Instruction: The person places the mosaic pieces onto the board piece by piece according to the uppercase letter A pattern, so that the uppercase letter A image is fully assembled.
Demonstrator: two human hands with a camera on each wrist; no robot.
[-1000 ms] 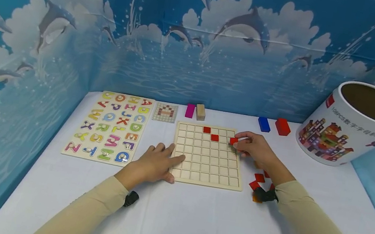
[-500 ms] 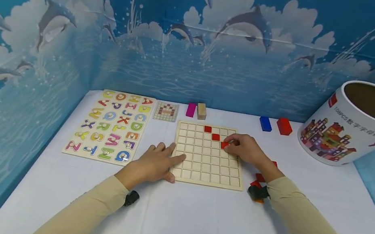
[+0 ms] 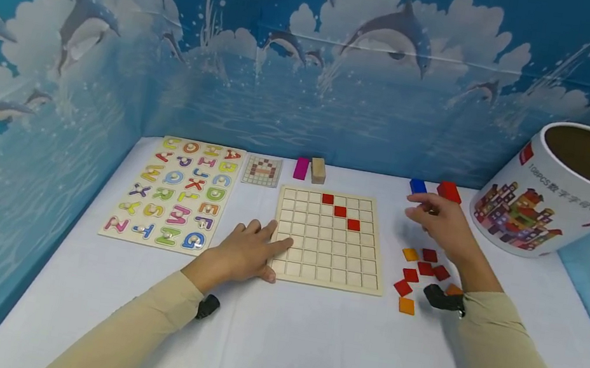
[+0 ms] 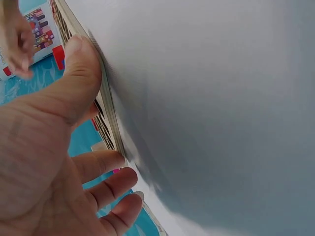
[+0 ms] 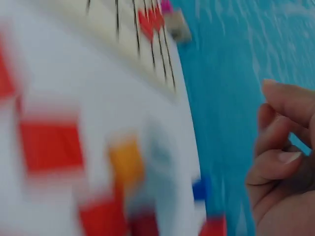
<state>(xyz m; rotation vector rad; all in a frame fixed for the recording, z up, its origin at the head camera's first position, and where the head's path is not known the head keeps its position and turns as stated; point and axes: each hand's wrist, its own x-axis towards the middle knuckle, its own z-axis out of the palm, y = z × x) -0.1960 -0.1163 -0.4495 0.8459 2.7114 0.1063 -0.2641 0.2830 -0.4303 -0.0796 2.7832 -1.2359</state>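
A wooden grid board (image 3: 326,258) lies flat with 3 red square tiles (image 3: 353,225) in a diagonal at its upper right. My left hand (image 3: 245,252) rests spread at the board's near left corner, one finger reaching over the grid. In the left wrist view, its thumb and fingertips touch the board's edge (image 4: 112,105). My right hand (image 3: 441,225) is raised right of the board with fingers loosely bent and nothing in them. Below it lie several loose red tiles (image 3: 410,275) and orange tiles (image 3: 406,306), blurred in the right wrist view.
A letter puzzle board (image 3: 166,192) lies left, with a small pattern card (image 3: 262,171) beside it. Behind the grid stand magenta (image 3: 300,168) and plain wood (image 3: 318,171) blocks. Blue (image 3: 417,187) and red (image 3: 449,192) blocks stand near a large printed tub (image 3: 535,203) at right.
My right hand set a red tile into the grid below the other two, let it go and moved away rightward. My left hand has stayed at the board's corner.
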